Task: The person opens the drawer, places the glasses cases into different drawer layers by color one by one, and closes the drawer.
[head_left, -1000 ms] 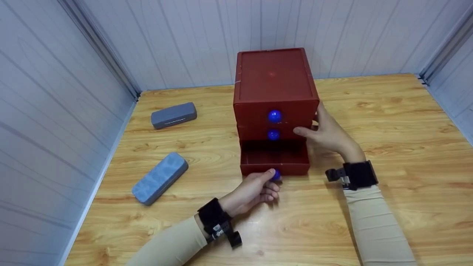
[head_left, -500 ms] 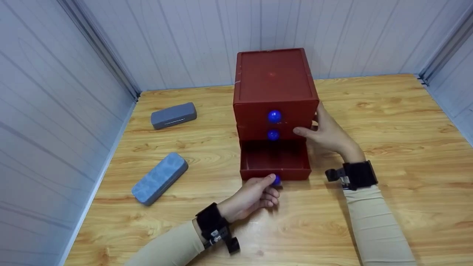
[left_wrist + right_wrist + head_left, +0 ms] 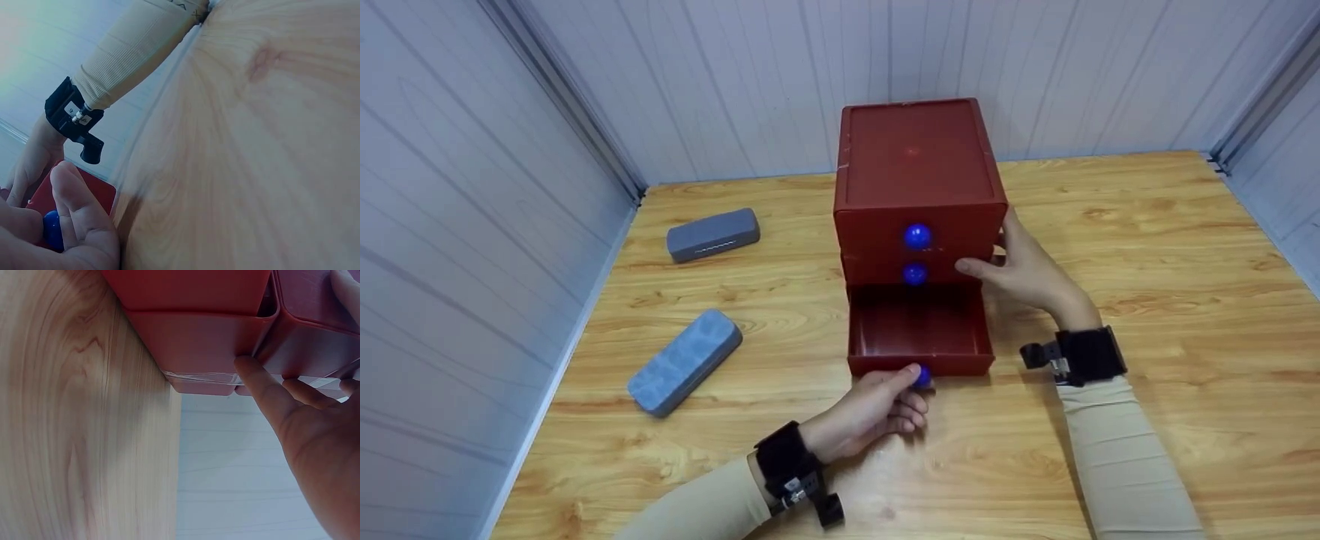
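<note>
Three blue knobs front the red cabinet (image 3: 915, 154) before me, and I have the lowest knob (image 3: 923, 378) pinched between the thumb and fingers of my left hand (image 3: 874, 412). My other left fingers lie loosely curled below it, near the tabletop (image 3: 1185, 300). That knob belongs to the bottom drawer (image 3: 960, 367), which stands out toward the near side, its red floor in view. Above it, the middle knob (image 3: 915, 274) and the top knob (image 3: 917, 236) sit one over the other on closed drawer fronts.

My right hand (image 3: 1030, 274) is spread about the right near corner of the cabinet: thumb against the front, to the right of the middle knob, fingers extended along the right side. From my right wrist, I see fingertips touching that side near a strip of clear tape (image 3: 208, 377).

The cabinet is upright at the far middle of the table, just before the far wall (image 3: 780, 67). Well to its left lie two cases, apart from each other: a grey case (image 3: 712, 235) farther off and a mottled blue case (image 3: 685, 363) nearer, set at a slant. I wear a black band at each wrist, over or beside beige sleeves (image 3: 1125, 442).
</note>
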`<action>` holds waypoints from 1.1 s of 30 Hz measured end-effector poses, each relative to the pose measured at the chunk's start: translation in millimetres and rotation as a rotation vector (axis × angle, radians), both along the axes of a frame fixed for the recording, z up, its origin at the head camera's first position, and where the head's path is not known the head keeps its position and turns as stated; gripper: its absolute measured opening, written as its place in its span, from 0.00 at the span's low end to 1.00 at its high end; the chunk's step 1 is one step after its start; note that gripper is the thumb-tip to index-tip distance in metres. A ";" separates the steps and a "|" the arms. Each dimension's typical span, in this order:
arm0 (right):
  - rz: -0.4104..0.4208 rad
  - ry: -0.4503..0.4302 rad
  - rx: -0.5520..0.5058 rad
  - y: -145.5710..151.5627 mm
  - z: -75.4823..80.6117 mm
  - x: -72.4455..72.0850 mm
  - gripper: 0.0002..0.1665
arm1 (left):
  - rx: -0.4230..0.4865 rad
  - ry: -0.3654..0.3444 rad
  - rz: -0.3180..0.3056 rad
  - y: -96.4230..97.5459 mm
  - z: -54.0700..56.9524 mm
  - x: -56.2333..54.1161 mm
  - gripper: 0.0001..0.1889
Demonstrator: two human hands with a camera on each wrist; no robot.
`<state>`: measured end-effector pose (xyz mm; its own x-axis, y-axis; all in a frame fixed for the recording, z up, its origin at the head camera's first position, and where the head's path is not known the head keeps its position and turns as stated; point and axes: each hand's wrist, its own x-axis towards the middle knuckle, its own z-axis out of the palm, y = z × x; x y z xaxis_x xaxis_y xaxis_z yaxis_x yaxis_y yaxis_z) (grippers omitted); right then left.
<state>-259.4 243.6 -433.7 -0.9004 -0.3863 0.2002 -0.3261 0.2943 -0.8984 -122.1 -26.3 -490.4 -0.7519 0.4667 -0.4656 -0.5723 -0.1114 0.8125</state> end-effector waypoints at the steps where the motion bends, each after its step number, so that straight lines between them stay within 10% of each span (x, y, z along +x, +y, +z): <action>1: -0.001 0.001 0.001 0.0 0.0 0.0 0.56 | 0.001 -0.005 -0.001 -0.3 -0.1 0.7 0.22; 33: -0.019 -0.016 0.006 -0.7 1.6 2.3 0.57 | -0.038 -0.008 -0.046 -5.2 2.4 17.9 0.21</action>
